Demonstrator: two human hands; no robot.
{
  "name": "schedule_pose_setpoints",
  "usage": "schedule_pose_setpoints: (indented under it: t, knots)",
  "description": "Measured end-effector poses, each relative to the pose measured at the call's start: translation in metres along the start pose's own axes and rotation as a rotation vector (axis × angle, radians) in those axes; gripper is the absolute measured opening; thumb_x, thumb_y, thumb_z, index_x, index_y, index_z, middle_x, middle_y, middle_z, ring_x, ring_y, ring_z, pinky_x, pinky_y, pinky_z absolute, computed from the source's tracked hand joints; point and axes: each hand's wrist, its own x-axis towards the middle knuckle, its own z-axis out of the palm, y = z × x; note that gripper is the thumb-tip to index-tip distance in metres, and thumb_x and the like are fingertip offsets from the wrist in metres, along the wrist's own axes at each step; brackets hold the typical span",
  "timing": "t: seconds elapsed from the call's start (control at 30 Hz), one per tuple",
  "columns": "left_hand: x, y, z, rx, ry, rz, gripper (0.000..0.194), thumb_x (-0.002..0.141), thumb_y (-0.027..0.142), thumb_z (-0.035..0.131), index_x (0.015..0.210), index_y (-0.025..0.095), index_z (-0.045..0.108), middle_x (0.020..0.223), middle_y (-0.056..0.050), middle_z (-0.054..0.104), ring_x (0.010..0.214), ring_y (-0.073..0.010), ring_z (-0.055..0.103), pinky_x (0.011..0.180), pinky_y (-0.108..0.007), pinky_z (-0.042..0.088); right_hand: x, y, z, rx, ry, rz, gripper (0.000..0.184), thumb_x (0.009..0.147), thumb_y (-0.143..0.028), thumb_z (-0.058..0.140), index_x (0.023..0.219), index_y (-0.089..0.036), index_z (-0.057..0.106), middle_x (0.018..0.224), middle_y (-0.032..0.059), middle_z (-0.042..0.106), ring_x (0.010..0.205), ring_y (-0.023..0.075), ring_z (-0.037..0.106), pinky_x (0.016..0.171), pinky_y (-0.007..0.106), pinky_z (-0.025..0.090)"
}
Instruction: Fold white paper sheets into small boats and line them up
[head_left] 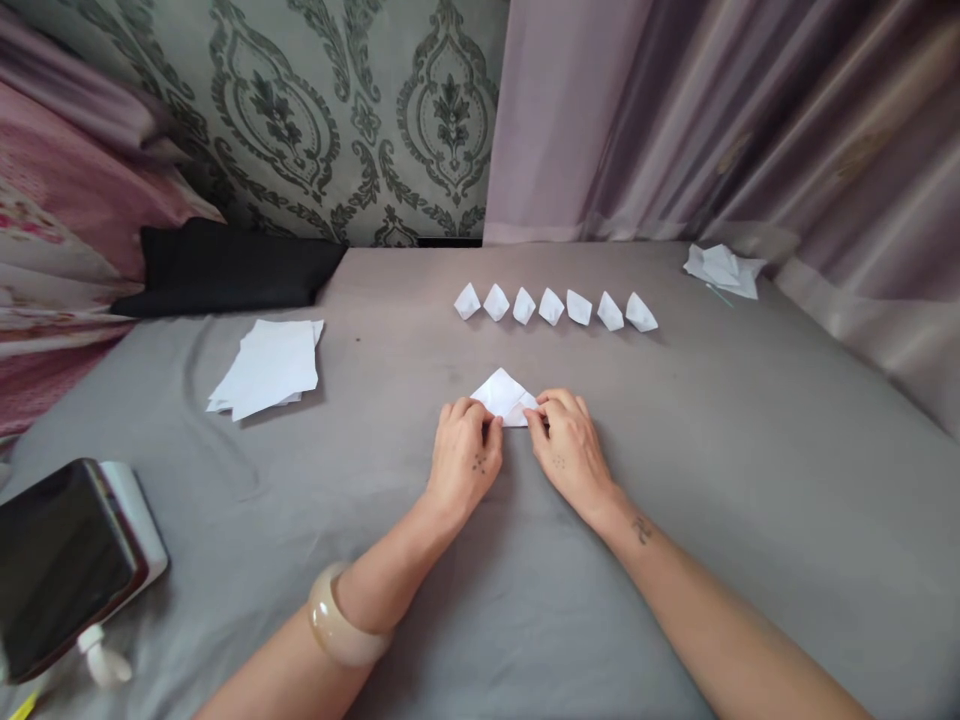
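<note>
A white sheet of paper, folded to a peak that points away from me, lies on the grey cloth. My left hand is closed on its left lower corner, thumb and fingertips pinching the edge. On the opposite side, my right hand pinches the right lower corner, with fingers curled over it. A fold line and a small flap show between the two hands. Beyond the paper stands a row of several small folded white paper shapes, set apart from each other.
At the left lies a stack of white paper sheets. More white paper pieces sit at the far right. A black cloth is at the back left. A dark-screened device with a white plug rests at the near left.
</note>
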Motion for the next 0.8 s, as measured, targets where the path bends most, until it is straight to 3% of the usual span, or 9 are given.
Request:
schedule_pose_setpoints:
  t: [0.53, 0.8]
  knots:
    - [0.0042, 0.0004, 0.0054, 0.016, -0.021, -0.106, 0.009, 0.082, 0.019, 0.056, 0.073, 0.017, 0.054, 0.094, -0.009, 0.053, 0.089, -0.0221, 0.044, 0.082, -0.037, 0.042, 0.003, -0.0013, -0.0002, -0.054, -0.024, 0.0, 0.018, 0.09, -0.024, 0.046, 0.079, -0.017, 0.059, 0.094, 0.0125, 0.06, 0.086, 0.0246, 0.053, 0.078, 0.039, 0.046]
    - [0.0042, -0.0018, 0.0025, 0.005, -0.045, -0.09, 0.004, 0.086, 0.017, 0.049, 0.087, 0.017, 0.053, 0.094, -0.009, 0.052, 0.087, -0.022, 0.044, 0.082, -0.039, 0.041, 0.0037, -0.0013, 0.0008, -0.064, -0.015, 0.003, 0.022, 0.092, -0.026, 0.043, 0.078, -0.018, 0.058, 0.093, 0.0132, 0.06, 0.085, 0.025, 0.054, 0.078, 0.04, 0.045]
